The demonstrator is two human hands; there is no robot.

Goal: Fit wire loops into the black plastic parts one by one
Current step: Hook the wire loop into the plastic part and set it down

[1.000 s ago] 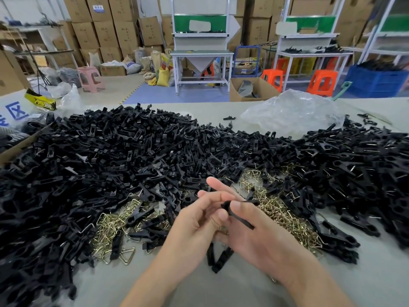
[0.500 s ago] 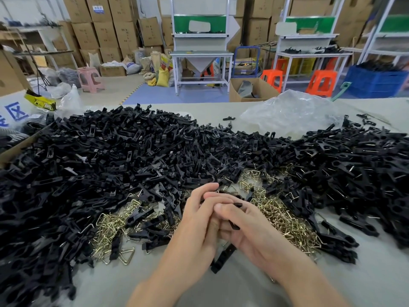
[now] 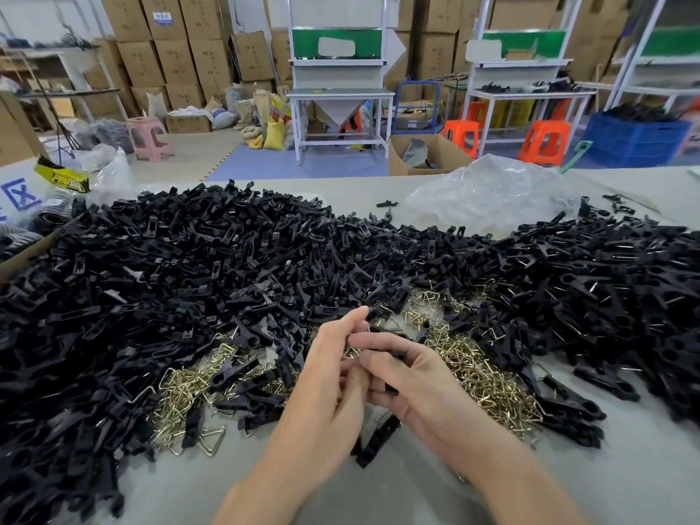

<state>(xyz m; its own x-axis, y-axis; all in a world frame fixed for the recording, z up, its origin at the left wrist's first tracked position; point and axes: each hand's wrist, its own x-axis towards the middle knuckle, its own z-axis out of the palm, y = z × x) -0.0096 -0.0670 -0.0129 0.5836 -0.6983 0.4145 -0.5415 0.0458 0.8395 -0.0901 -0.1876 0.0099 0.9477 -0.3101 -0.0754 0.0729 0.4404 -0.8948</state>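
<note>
My left hand [image 3: 325,377] and my right hand [image 3: 416,384] meet above the near middle of the grey table [image 3: 625,475]. Together they hold one black plastic part [image 3: 390,352], mostly hidden between the fingers; my right thumb and fingers curl round it and my left fingertips pinch its upper end. Whether a wire loop is in it I cannot tell. A heap of brass wire loops [image 3: 477,377] lies just right of the hands, and more loops [image 3: 182,395] lie to the left. A broad pile of black plastic parts [image 3: 189,282] spreads across the table.
Another black part [image 3: 377,439] lies on the table under my hands. A further mound of black parts [image 3: 606,289] fills the right side. A crumpled clear plastic bag [image 3: 488,191] sits at the far edge. A cardboard box edge [image 3: 26,255] shows at left.
Both hands have closed together and lifted slightly toward the pile. The black part that stuck out between the right fingers is now mostly covered by them.
</note>
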